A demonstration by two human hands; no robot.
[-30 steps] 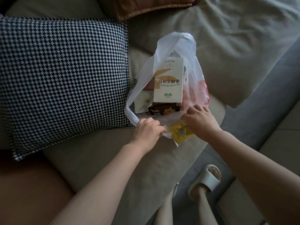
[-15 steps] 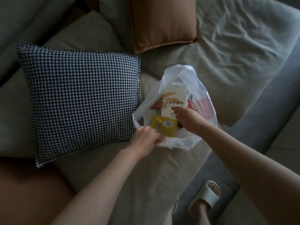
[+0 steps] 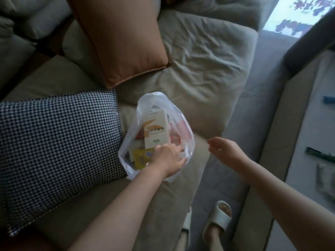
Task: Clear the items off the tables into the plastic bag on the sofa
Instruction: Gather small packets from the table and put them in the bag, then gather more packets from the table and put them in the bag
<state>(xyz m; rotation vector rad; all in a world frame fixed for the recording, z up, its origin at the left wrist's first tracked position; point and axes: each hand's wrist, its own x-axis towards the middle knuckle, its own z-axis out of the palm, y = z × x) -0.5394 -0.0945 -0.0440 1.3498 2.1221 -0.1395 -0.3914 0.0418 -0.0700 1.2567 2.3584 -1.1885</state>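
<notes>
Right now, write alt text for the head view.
A person's left hand grips the rim of a plastic bag on a sofa, holding a white box and yellow packet. The right hand hovers open beside it.

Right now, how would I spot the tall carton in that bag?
Find the checked cushion on the sofa; the clear plastic bag lies beside it. Inside, above the yellow packet, lies the carton: the only pale box, with an orange swirl.

Open plastic bag [image 3: 183, 142] on sofa [image 3: 199, 73]
</notes>
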